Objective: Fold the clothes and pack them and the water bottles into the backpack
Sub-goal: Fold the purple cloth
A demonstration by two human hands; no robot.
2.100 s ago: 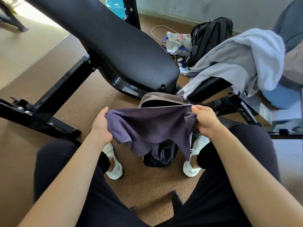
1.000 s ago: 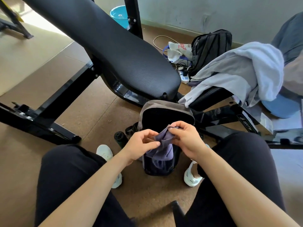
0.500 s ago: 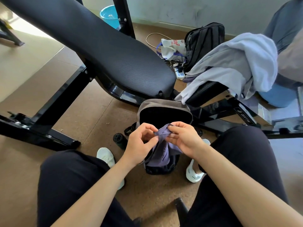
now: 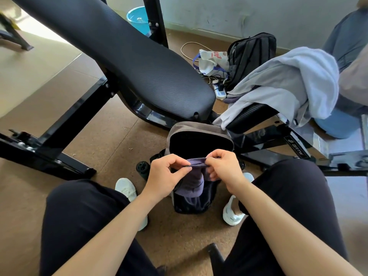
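Backpack (image 4: 196, 127), grey-brown w/ flap thrown back, stands open on the floor between the seated person's feet, mouth up so clothes can drop straight in. Both hands are close together just above that opening: left hand (image 4: 167, 176) & right hand (image 4: 223, 168) each pinch the top edge of a folded purple garment (image 4: 192, 183). The rest hangs down into the bag, prob. held by the edge so the fold stays tidy while it's fed in. Dark bottle (image 4: 142, 167), only its cap end clear, sits on the floor just left of the bag, not packed yet. Pale grey clothes (image 4: 288, 86) lie draped over a black padded surface (image 4: 249, 116) at right, approx. within reach, likely next for folding.
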